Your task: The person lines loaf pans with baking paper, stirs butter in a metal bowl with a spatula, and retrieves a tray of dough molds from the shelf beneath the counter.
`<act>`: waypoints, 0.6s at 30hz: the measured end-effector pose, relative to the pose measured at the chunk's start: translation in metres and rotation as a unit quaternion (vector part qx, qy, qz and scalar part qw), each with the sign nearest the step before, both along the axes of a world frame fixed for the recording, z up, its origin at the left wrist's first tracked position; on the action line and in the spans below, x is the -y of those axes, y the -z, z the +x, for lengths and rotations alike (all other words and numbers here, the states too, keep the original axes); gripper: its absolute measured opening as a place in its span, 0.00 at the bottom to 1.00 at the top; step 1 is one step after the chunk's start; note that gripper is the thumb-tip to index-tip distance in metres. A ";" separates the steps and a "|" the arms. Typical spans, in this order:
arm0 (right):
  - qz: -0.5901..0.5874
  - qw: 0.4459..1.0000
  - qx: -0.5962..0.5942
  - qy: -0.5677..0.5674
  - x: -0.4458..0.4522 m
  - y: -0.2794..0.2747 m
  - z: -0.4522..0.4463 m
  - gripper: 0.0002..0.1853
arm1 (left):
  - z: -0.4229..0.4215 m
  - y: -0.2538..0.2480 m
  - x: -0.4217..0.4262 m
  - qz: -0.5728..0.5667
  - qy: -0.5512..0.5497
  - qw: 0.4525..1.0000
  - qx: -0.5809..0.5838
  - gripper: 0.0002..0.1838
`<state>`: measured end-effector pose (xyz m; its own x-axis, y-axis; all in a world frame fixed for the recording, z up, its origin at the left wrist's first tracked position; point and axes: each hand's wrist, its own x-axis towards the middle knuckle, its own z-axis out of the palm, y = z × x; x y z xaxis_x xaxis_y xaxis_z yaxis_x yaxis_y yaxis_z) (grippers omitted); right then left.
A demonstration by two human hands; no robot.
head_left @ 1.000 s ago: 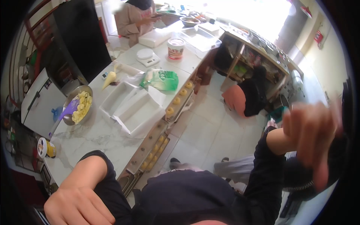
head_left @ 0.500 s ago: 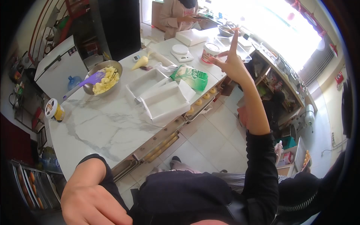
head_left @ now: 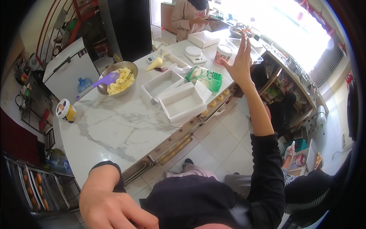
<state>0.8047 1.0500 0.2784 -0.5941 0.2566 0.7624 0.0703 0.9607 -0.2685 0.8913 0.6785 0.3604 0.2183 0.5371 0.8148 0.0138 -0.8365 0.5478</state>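
My right hand (head_left: 241, 65) is raised above the table's far right corner. Its fingers point up, the thumb stands apart, and nothing is in it. In the view it overlaps the edge of a clear plastic tub (head_left: 258, 60), next to a tub with a white lid (head_left: 223, 53). Low in the view, close to the camera, is my left hand (head_left: 114, 208) with curled fingers. Its fingertips are hidden, so what they hold, if anything, does not show. Open white boxes (head_left: 183, 103) and a green-and-white bag (head_left: 206, 78) lie on the marble table (head_left: 110, 133).
A steel bowl (head_left: 102, 88) holds yellow chunks and a purple spatula (head_left: 108, 79). Nearby are a yellow tub (head_left: 66, 110), a filled piping bag (head_left: 154, 64) and a scale (head_left: 195, 55). One person (head_left: 187, 19) stands beyond the table; another's gloved hand (head_left: 290, 150) shows at right.
The view has shifted, so the table and its contents sit further right. My right hand's fingers have straightened and drawn together beside the index finger. A person's gloved hand now shows more fully at right.
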 end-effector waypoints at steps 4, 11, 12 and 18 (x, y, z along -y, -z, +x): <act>0.007 0.998 0.028 0.046 0.009 0.021 0.000 0.56 | -0.006 0.014 -0.001 0.030 -0.004 1.000 0.001 0.11; 0.063 0.978 -0.152 0.132 -0.053 -0.024 -0.034 0.52 | -0.015 0.035 -0.002 -0.003 -0.025 0.999 0.041 0.09; 0.082 0.974 -0.149 0.149 -0.065 -0.021 -0.044 0.52 | -0.017 0.038 -0.006 -0.004 -0.024 0.998 0.056 0.09; -0.351 0.898 0.229 -0.130 -0.233 0.047 -0.127 0.47 | -0.037 0.051 -0.045 -0.021 -0.060 0.993 0.099 0.09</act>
<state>0.6782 1.2831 0.2319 -0.9136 0.3865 0.1261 0.1266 0.5651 -0.8152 0.8542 0.7240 0.3094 -0.0111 0.5837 0.8119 0.0015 -0.8119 0.5838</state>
